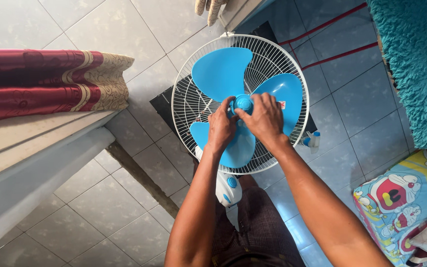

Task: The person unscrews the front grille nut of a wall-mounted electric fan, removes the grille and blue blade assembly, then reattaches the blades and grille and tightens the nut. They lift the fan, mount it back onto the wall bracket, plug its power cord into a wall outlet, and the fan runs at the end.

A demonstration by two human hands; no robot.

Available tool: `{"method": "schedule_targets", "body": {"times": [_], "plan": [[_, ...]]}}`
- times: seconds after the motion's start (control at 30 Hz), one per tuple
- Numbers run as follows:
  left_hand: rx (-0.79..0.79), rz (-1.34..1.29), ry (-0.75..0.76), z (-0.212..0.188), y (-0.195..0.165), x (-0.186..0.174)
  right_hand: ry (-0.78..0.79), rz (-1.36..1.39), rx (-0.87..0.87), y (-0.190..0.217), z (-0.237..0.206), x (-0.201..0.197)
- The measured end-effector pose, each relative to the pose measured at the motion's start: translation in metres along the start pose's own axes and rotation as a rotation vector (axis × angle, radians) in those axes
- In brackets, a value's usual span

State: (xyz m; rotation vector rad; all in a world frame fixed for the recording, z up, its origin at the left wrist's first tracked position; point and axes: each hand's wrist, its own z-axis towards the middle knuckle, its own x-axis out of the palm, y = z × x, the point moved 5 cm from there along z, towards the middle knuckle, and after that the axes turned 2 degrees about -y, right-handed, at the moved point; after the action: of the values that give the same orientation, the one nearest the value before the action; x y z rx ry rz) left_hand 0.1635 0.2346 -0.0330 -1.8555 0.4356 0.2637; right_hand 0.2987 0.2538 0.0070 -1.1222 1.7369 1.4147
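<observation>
Left hand steadies blue blade; right hand fingers pinched on hub cap, wire guard beneath.

Both bare forearms reach forward and converge, elbows apart, wrists close together. The left hand is turned palm-inward, its fingers curled and the thumb pointing up toward the right. The right hand lies knuckles-up with the wrist bent, fingers bunched, its fingertips meeting the left hand's.
</observation>
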Motion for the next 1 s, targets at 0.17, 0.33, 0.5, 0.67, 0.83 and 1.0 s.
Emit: {"method": "schedule_targets", "body": {"times": [0.17,0.33,0.5,0.67,0.83,1.0], "plan": [[0.023,-0.02,0.009,0.0,0.004,0.0,-0.02,0.116,-0.402,0.015,-0.02,-0.015],[0.078,-0.011,-0.002,-0.001,0.002,0.002,-0.048,0.035,-0.099,-0.018,-0.017,-0.014],[0.063,-0.02,0.014,-0.002,0.006,0.002,0.215,0.136,-0.25,-0.015,-0.018,0.011],[0.044,0.015,0.029,0.0,0.008,0.003,0.195,0.151,-0.182,-0.019,-0.028,-0.006],[0.047,-0.014,0.024,0.001,0.005,0.003,-0.014,0.042,-0.188,-0.011,-0.017,-0.006],[-0.049,-0.019,0.1,0.0,0.011,0.005,0.251,0.153,-0.221,-0.01,-0.018,0.015]]}}
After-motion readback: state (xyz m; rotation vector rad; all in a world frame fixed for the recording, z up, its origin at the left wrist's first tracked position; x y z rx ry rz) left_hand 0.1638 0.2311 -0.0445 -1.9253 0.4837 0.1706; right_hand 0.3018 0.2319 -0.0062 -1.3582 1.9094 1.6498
